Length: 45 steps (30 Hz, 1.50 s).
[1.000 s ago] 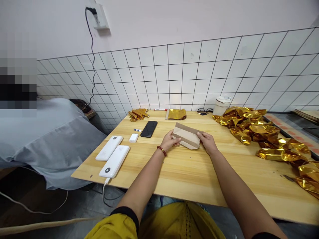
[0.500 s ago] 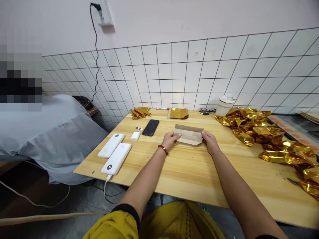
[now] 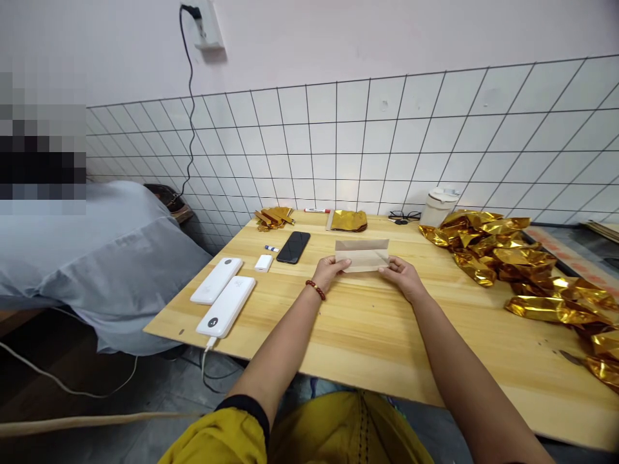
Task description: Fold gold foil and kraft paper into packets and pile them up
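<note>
A creased sheet of brownish-grey paper is held up over the middle of the wooden table. My left hand pinches its left end, thumb on the near face and fingers behind. At the right end, my right hand grips the lower corner between thumb and fingers. A fold line runs across the paper, and its upper part looks darker. Just left of my left hand lies a black phone. Beyond the paper, a stack of gold foil sheets rests near the wall.
Crumpled gold foil pieces heap along the right side. Two white power banks, a white charger and folded gold strips are at left. Glasses and a white cup stand at the back. A person in grey is at far left.
The bottom flap of the paper has been folded in, so the sheet looks narrower. My right hand has shifted slightly left, and its thumb has come down to the lower corner.
</note>
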### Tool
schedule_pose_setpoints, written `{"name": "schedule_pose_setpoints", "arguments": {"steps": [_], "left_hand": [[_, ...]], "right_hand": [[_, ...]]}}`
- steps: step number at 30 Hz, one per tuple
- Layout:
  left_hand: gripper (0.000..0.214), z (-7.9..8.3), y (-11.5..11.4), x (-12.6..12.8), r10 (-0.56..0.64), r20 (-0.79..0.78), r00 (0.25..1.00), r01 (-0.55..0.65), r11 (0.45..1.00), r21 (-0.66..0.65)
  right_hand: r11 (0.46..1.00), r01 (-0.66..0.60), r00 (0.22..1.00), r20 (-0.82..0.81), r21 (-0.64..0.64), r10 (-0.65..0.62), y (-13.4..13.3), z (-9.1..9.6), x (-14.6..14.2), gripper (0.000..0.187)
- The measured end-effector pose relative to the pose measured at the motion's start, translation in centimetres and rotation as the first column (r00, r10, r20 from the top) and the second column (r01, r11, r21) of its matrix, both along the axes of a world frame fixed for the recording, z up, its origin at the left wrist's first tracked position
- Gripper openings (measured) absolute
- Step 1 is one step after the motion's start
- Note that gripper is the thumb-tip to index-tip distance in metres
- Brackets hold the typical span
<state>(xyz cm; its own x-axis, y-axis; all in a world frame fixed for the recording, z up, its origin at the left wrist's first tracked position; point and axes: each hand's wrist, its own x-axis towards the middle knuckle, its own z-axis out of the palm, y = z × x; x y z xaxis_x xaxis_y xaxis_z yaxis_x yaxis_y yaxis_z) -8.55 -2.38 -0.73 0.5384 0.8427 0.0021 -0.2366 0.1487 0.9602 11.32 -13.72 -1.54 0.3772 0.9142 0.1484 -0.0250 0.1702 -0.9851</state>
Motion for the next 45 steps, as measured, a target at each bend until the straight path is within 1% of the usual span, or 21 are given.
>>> {"name": "schedule_pose_setpoints", "arguments": {"steps": [3, 6, 9, 11, 14, 16, 21, 24, 26, 28, 30, 32, 33, 36, 39, 40, 42, 45], "left_hand": [[0.044, 0.1, -0.2, 0.0, -0.015, -0.048, 0.999, 0.016, 0.999, 0.031], [0.045, 0.3, -0.3, 0.1, -0.016, -0.044, 0.999, 0.018, 0.999, 0.041], [0.051, 0.5, -0.5, 0.1, -0.016, -0.019, 1.0, 0.017, 1.0, 0.026], [0.051, 0.5, -0.5, 0.1, -0.009, -0.027, 1.0, 0.01, 1.0, 0.022], [0.047, 0.5, -0.5, 0.0, 0.002, -0.048, 0.999, -0.001, 1.0, 0.023], [0.045, 0.5, -0.6, 0.0, -0.013, -0.042, 0.999, 0.014, 1.0, 0.021], [0.045, 0.5, -0.6, 0.0, -0.057, -0.024, 0.998, 0.057, 0.998, 0.027], [0.046, 0.6, -0.5, -0.1, -0.058, -0.04, 0.998, 0.06, 0.997, 0.041], [0.043, 0.5, -0.4, 0.0, -0.053, -0.057, 0.997, 0.055, 0.998, 0.041], [0.04, 0.5, -0.4, 0.0, -0.044, -0.076, 0.996, 0.048, 0.998, 0.046], [0.039, 0.4, -0.4, 0.1, -0.029, -0.088, 0.996, 0.035, 0.998, 0.061], [0.04, 0.4, -0.4, 0.1, -0.015, -0.083, 0.996, 0.021, 0.997, 0.078], [0.04, 0.4, -0.4, 0.1, -0.012, -0.073, 0.997, 0.018, 0.997, 0.079], [0.042, 0.6, -0.3, 0.1, -0.015, -0.025, 1.0, 0.015, 1.0, 0.006], [0.053, 0.8, -0.2, 0.1, -0.015, 0.019, 1.0, 0.017, 0.996, -0.092], [0.054, 0.9, -0.2, 0.1, -0.016, 0.024, 1.0, 0.018, 0.995, -0.095], [0.05, 0.8, -0.2, 0.1, -0.018, 0.017, 1.0, 0.019, 0.998, -0.059], [0.044, 0.5, -0.3, 0.2, -0.004, 0.0, 1.0, 0.004, 1.0, -0.004]], "right_hand": [[0.999, 0.032, 0.999, -0.031, -0.002, -0.032, -0.1, 0.0, 0.2, 0.043], [1.0, 0.015, 0.999, -0.043, -0.013, -0.016, -0.1, 0.1, 0.0, 0.039], [0.999, -0.032, 0.999, -0.032, -0.026, 0.031, -0.1, 0.3, -0.3, 0.042], [0.998, -0.046, 0.999, -0.023, -0.032, 0.045, -0.1, 0.3, -0.4, 0.043], [0.999, -0.04, 0.999, -0.031, -0.017, 0.039, -0.1, 0.3, -0.5, 0.047], [0.999, -0.037, 0.998, -0.048, -0.01, 0.036, -0.1, 0.3, -0.5, 0.052], [0.998, -0.062, 0.996, -0.062, -0.021, 0.061, -0.3, 0.3, -0.2, 0.052], [0.998, -0.07, 0.996, -0.063, 0.006, 0.07, -0.4, 0.3, 0.1, 0.056], [0.999, -0.052, 0.998, -0.045, 0.011, 0.053, -0.4, 0.1, 0.4, 0.058], [1.0, -0.017, 1.0, -0.015, 0.006, 0.017, -0.3, -0.1, 0.8, 0.049], [1.0, 0.004, 1.0, 0.0, 0.002, -0.004, -0.2, -0.4, 1.2, 0.033], [1.0, -0.014, 1.0, -0.004, -0.004, 0.014, 0.0, -0.7, 1.5, 0.021], [1.0, -0.027, 1.0, 0.0, -0.006, 0.027, 0.0, -0.8, 1.6, 0.02], [0.999, -0.035, 0.999, 0.031, 0.014, 0.035, 0.1, -0.8, 1.6, 0.027], [0.999, -0.039, 0.997, 0.062, 0.018, 0.038, 0.0, -0.6, 1.3, 0.036], [0.999, -0.047, 0.996, 0.073, 0.006, 0.046, 0.0, -0.6, 1.1, 0.037], [0.998, -0.054, 0.995, 0.086, -0.019, 0.055, 0.0, -0.5, 0.9, 0.037], [1.0, -0.01, 0.998, 0.066, -0.016, 0.011, 0.2, -0.6, 0.6, 0.036]]}}
